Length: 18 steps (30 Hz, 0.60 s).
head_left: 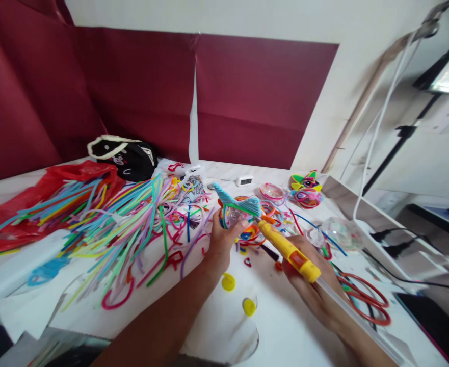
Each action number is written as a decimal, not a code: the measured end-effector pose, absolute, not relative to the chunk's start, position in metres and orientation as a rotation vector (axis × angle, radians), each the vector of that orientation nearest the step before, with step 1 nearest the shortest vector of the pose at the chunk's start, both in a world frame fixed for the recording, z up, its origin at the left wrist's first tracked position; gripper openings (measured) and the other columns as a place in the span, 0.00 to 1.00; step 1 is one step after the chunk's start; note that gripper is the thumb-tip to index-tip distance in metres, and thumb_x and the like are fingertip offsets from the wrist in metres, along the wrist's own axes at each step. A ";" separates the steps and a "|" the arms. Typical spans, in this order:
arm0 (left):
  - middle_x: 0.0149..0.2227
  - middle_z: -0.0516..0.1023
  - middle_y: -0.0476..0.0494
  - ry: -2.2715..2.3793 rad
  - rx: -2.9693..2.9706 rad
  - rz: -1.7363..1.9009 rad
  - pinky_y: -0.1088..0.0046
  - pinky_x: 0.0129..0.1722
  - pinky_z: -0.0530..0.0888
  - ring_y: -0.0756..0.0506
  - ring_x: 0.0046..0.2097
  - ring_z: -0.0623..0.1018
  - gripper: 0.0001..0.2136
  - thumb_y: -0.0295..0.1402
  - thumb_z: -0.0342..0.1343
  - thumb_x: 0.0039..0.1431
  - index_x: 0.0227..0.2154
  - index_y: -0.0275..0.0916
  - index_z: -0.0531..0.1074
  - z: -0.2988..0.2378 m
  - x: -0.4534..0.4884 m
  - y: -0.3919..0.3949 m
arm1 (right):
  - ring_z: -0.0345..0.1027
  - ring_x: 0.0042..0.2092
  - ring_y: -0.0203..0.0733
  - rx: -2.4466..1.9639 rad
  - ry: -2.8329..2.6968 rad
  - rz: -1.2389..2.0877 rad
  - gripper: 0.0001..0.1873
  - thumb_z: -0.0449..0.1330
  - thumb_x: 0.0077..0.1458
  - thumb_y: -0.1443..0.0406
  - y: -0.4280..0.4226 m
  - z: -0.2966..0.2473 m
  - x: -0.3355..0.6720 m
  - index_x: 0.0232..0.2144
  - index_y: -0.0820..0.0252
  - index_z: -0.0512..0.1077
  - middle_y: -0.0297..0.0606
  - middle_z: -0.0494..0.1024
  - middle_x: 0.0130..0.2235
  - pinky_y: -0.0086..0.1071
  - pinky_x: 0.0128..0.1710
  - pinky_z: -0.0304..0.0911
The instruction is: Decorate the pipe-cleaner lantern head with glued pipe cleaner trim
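My left hand [222, 242] is closed around a pipe-cleaner craft [236, 205], its thumb lying across the near side. Light-blue ridged, pointed pieces edged in green top the craft, and something clear shows below them. A yellow hot glue gun [285, 247] rests in my right hand [308, 290], fingers wrapped round it. Its nozzle meets or nearly meets the right end of the blue part; I cannot tell which. From the gun's back end a long translucent glue stick [356, 316] runs toward me. Beneath both hands lie two yellow discs [228, 282].
Loose pipe cleaners [132, 224] cover the left side, some in a red plastic bag [75, 178]. Behind stand a black pouch [127, 158] and a small digital display [244, 181]. To the right are a clear ball [342, 233], red-handled scissors [367, 300] and a cable [415, 280].
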<state>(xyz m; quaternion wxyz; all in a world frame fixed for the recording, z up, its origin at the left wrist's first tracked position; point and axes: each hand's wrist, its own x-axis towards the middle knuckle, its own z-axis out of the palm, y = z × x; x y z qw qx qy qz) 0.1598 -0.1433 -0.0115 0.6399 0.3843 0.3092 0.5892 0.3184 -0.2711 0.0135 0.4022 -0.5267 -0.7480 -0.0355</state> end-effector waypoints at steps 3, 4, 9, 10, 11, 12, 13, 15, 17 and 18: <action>0.43 0.79 0.45 0.694 0.890 1.349 0.67 0.47 0.72 0.45 0.44 0.77 0.31 0.33 0.70 0.40 0.50 0.40 0.67 -0.011 0.159 -0.144 | 0.71 0.38 0.38 -1.300 -1.876 -0.033 0.07 0.52 0.63 0.69 -0.273 0.014 0.319 0.41 0.52 0.64 0.34 0.73 0.39 0.28 0.37 0.68; 0.43 0.79 0.45 0.693 0.893 1.349 0.67 0.48 0.72 0.44 0.44 0.77 0.31 0.33 0.70 0.40 0.50 0.39 0.67 -0.011 0.159 -0.144 | 0.70 0.38 0.37 -1.296 -1.875 -0.009 0.06 0.52 0.64 0.69 -0.273 0.014 0.320 0.41 0.52 0.64 0.33 0.73 0.39 0.28 0.37 0.68; 0.43 0.79 0.44 0.689 0.895 1.344 0.66 0.49 0.72 0.44 0.44 0.77 0.32 0.33 0.70 0.40 0.51 0.39 0.66 -0.011 0.159 -0.144 | 0.70 0.38 0.38 -1.296 -1.871 0.062 0.04 0.53 0.65 0.67 -0.272 0.011 0.322 0.40 0.52 0.65 0.33 0.72 0.38 0.30 0.38 0.67; 0.43 0.79 0.44 0.691 0.895 1.345 0.66 0.49 0.72 0.44 0.44 0.77 0.32 0.33 0.70 0.40 0.51 0.39 0.66 -0.011 0.159 -0.144 | 0.70 0.38 0.39 -1.305 -1.865 0.060 0.04 0.53 0.64 0.67 -0.272 0.011 0.322 0.40 0.52 0.65 0.34 0.72 0.38 0.30 0.37 0.67; 0.43 0.79 0.44 0.694 0.894 1.345 0.66 0.49 0.72 0.44 0.44 0.77 0.32 0.33 0.70 0.40 0.51 0.40 0.66 -0.012 0.159 -0.144 | 0.70 0.37 0.39 -1.322 -1.865 0.062 0.04 0.52 0.64 0.67 -0.273 0.010 0.322 0.39 0.53 0.65 0.34 0.72 0.38 0.31 0.37 0.67; 0.43 0.79 0.44 0.697 0.894 1.344 0.66 0.49 0.72 0.44 0.44 0.77 0.32 0.33 0.70 0.40 0.51 0.40 0.66 -0.012 0.159 -0.144 | 0.70 0.38 0.39 -1.343 -1.867 0.068 0.04 0.52 0.64 0.67 -0.273 0.010 0.322 0.39 0.53 0.65 0.35 0.73 0.38 0.31 0.37 0.68; 0.43 0.79 0.44 0.699 0.894 1.343 0.66 0.49 0.72 0.44 0.44 0.77 0.32 0.33 0.70 0.40 0.51 0.40 0.67 -0.012 0.160 -0.144 | 0.71 0.38 0.40 -1.368 -1.872 0.074 0.04 0.51 0.64 0.67 -0.274 0.009 0.322 0.40 0.53 0.64 0.35 0.73 0.38 0.32 0.37 0.68; 0.44 0.79 0.44 0.698 0.890 1.344 0.65 0.49 0.72 0.44 0.45 0.78 0.32 0.33 0.70 0.40 0.51 0.40 0.67 -0.012 0.160 -0.143 | 0.72 0.40 0.41 -1.417 -1.889 0.089 0.05 0.51 0.64 0.67 -0.274 0.008 0.323 0.41 0.54 0.64 0.38 0.74 0.41 0.34 0.38 0.68; 0.44 0.79 0.44 0.697 0.883 1.346 0.66 0.49 0.73 0.44 0.45 0.78 0.32 0.33 0.70 0.40 0.51 0.40 0.67 -0.012 0.160 -0.143 | 0.72 0.39 0.42 -1.449 -1.893 0.091 0.05 0.51 0.64 0.67 -0.275 0.007 0.323 0.42 0.54 0.64 0.39 0.74 0.41 0.35 0.38 0.69; 0.44 0.79 0.44 0.699 0.882 1.345 0.66 0.49 0.73 0.44 0.45 0.78 0.32 0.33 0.70 0.40 0.51 0.41 0.67 -0.012 0.160 -0.143 | 0.72 0.38 0.42 -1.456 -1.888 0.082 0.04 0.51 0.64 0.66 -0.275 0.007 0.322 0.41 0.54 0.64 0.39 0.74 0.40 0.35 0.37 0.68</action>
